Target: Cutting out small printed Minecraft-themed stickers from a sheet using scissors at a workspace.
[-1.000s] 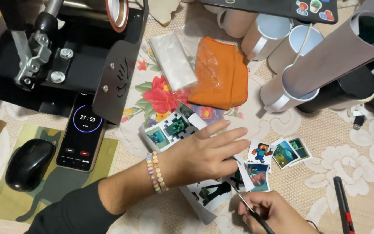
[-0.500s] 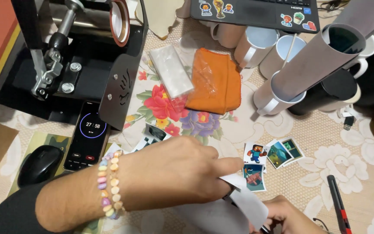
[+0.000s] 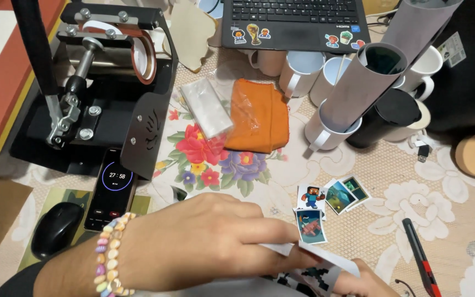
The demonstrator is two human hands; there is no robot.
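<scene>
Head view of a desk covered with a floral lace cloth. The left hand, wearing a bead bracelet, lies across the lower centre with its fingers closed in a narrow grip on a white printed sheet; the sheet sits at the bottom edge of the view, between both hands. Only the top of the right hand shows at the lower edge, touching the same sheet; whether its grip is wide or narrow cannot be told. Just beside the sheet, 4 cut-out pictures lie loose on the cloth, so some trimming appears done, while printed figures remaining on the sheet suggest more is left. A dark pen-shaped tool with a red band rests to the right, untouched. Farther back stand white mugs, a black mug, rolled grey sheets, an orange cloth and a clear plastic packet. At left are a black mug press, a phone showing a timer and a computer mouse; a laptop occupies the top edge.
</scene>
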